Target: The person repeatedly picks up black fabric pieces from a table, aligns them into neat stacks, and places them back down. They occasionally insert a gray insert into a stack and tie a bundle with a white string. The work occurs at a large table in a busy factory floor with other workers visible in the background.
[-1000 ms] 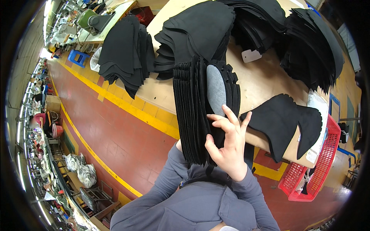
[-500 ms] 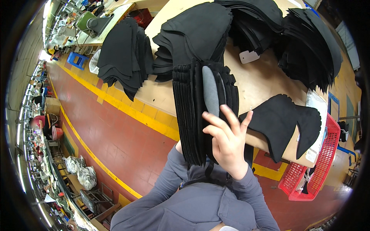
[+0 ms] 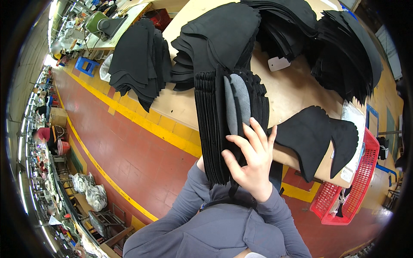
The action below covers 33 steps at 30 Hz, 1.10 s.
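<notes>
Right at the near edge of the desk (image 3: pixel 297 92) we have a thick bundle of black cut pieces (image 3: pixel 213 129), stood on edge and pressed back against our chest, and the right hand (image 3: pixel 251 161) is on it with its fingers (image 3: pixel 258 137) spread wide, flat on the outer sheets and parting them. Where the bundle gapes open, a couple of grey faces (image 3: pixel 236 107) show between the black ones. The left hand we cannot see; its grey sleeve (image 3: pixel 180 206) runs up under the bundle, so we judge it carries the weight from below, but whether it is closed on anything we cannot tell. How far along are we? By our reckoning, about the middle of the bundle: many sheets sit left of the gap, fewer to its right. The pieces look thin, soft-edged, felt-like, with scalloped ends that line up like a comb. Just right of the hand, one loose black piece (image 3: pixel 316 137) lies flat and hangs over the desk edge. Farther back, more black stacks (image 3: pixel 137 60) are piled across the desk, and a small white tag (image 3: pixel 278 63) lies on bare wood between them. Below the desk corner stands a red basket (image 3: pixel 346 202).
</notes>
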Tool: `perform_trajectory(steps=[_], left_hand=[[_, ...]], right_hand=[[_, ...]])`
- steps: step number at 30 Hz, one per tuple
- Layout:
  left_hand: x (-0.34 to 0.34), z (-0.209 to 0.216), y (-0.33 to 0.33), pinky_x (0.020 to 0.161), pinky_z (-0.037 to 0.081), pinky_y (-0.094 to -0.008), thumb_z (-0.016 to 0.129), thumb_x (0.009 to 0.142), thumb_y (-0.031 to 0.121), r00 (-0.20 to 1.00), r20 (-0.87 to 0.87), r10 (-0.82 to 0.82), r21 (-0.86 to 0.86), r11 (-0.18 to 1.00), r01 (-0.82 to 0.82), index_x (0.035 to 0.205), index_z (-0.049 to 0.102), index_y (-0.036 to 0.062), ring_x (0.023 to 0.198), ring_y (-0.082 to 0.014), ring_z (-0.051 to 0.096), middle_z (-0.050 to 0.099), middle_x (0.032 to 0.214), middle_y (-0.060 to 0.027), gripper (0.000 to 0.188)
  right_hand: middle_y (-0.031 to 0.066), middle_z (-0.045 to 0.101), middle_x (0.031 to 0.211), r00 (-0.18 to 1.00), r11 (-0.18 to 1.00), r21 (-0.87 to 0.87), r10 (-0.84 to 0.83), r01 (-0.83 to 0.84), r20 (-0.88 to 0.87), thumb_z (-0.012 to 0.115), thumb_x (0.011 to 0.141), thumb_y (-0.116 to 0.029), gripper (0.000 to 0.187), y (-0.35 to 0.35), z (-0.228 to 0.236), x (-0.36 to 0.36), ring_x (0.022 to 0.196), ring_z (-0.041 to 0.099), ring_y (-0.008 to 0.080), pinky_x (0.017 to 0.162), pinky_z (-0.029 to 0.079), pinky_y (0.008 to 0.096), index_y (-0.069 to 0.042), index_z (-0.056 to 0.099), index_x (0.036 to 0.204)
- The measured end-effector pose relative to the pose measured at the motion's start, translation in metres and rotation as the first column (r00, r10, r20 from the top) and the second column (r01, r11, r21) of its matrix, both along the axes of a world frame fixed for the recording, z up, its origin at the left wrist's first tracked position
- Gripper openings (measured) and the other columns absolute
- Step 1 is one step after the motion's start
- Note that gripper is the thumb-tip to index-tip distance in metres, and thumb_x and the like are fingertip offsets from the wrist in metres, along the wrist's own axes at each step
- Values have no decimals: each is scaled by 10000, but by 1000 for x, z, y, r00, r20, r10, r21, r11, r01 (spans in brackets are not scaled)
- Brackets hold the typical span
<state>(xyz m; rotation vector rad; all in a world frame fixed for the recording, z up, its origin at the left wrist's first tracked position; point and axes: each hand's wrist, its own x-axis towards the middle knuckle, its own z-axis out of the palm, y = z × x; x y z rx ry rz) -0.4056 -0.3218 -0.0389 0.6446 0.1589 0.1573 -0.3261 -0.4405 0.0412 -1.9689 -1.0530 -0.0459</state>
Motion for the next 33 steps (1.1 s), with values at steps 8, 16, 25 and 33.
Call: perform_trajectory(steps=[8, 16, 25, 33], left_hand=[[3, 2, -2, 1148, 365, -369, 377, 1053, 250, 999, -4, 35, 37, 999, -34, 1518, 260, 58, 1376, -259, 401, 324, 1541, -130, 517], [-9, -37, -10, 1061, 471, -357, 299, 1071, 325, 996, -83, 46, -208, 976, -62, 1445, 377, 57, 1256, -234, 530, 487, 1402, -131, 466], [-1, -22, -7, 1064, 466, -349, 348, 1059, 282, 999, 12, 37, 81, 996, -38, 1428, 400, 26, 1231, -236, 544, 511, 1370, -129, 452], [0, -19, -1, 1096, 433, -361, 404, 1044, 293, 990, 127, 62, -10, 998, -61, 1435, 397, 36, 1270, -234, 516, 492, 1402, -120, 468]], right_hand=[[143, 537, 1380, 991, 983, 134, -113, 122, -73, 611, 668, 20, 418, 2, -5, -1, 1389, 366, 335, 1143, 84, 652, -122, 594, 1061], [-11, 662, 1164, 999, 994, -103, -32, 29, -35, 667, 773, -96, 315, -4, -5, 5, 1437, 305, 313, 1119, 10, 698, -89, 650, 1088], [21, 692, 1083, 993, 995, 87, -41, 51, -113, 671, 766, -85, 318, -5, -13, 2, 1433, 319, 309, 1119, 14, 693, -111, 653, 1083], [-1, 669, 1078, 998, 999, -22, -46, 46, -40, 798, 713, -237, 344, -1, 0, 0, 1396, 377, 313, 1132, 19, 675, -145, 668, 1018]])
